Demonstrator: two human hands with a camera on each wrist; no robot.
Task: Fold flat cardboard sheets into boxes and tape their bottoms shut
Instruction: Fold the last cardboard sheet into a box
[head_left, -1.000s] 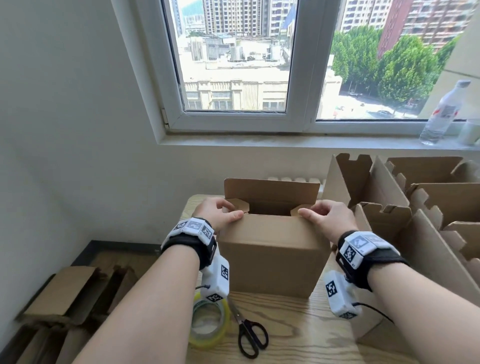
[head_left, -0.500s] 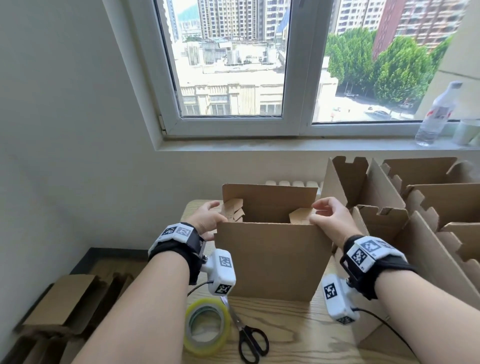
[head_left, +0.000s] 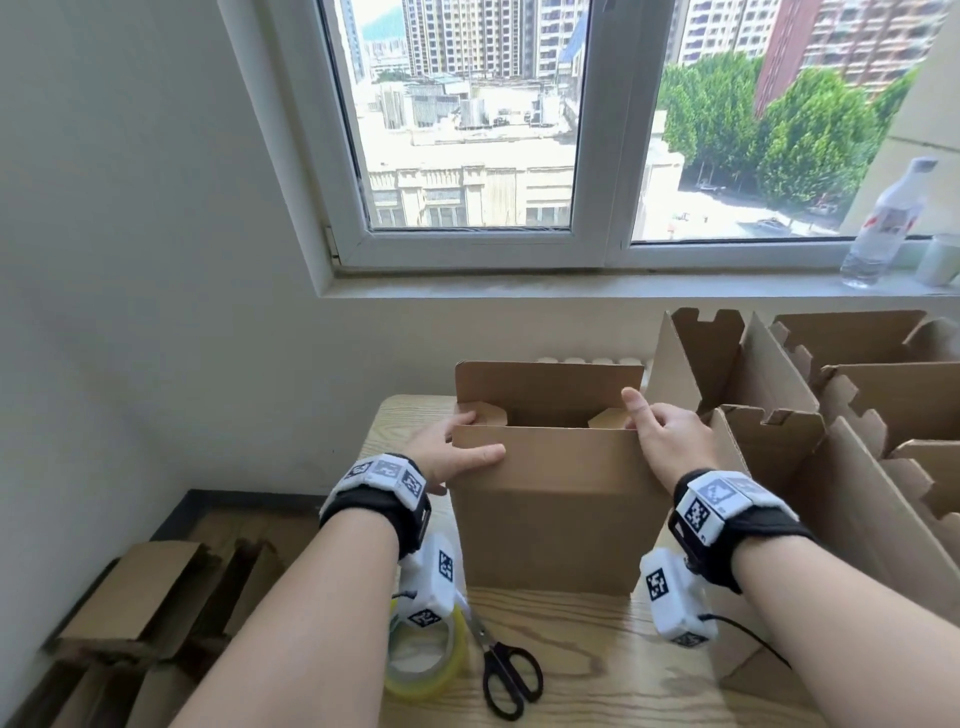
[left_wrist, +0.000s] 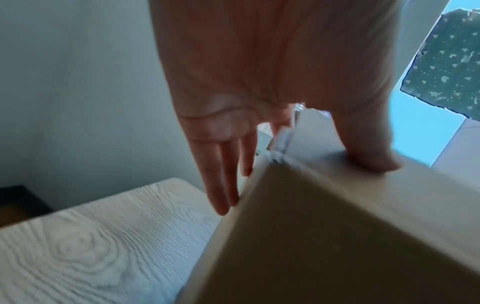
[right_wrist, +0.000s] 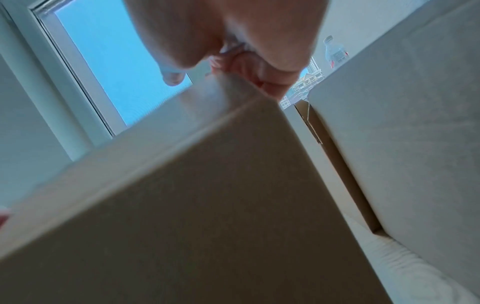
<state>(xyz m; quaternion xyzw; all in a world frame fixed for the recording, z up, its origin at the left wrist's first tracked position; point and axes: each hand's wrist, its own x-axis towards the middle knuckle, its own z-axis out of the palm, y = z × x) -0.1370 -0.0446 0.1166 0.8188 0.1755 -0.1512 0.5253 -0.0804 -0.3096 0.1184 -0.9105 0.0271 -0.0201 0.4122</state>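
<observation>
A brown cardboard box (head_left: 556, 509) stands on the wooden table (head_left: 597, 665) with its upper flaps raised and two small side flaps tucked inward. My left hand (head_left: 457, 447) holds the near left top corner, thumb on the front flap and fingers along the left side. In the left wrist view those fingers (left_wrist: 223, 185) lie straight against the box (left_wrist: 337, 236). My right hand (head_left: 670, 441) grips the near right top corner, fingers curled over the edge and thumb raised. In the right wrist view the box (right_wrist: 182, 205) fills the frame under my right hand (right_wrist: 233, 30).
A roll of clear tape (head_left: 426, 660) and black scissors (head_left: 506, 670) lie at the table's front. Several opened boxes (head_left: 779, 467) crowd the right side. Flat cardboard sheets (head_left: 135, 597) are stacked on the floor at left. A bottle (head_left: 883, 223) stands on the windowsill.
The near flap has risen from a lower, folded position to upright. Both hands have shifted to its top corners, and my left thumb now lies on its front face.
</observation>
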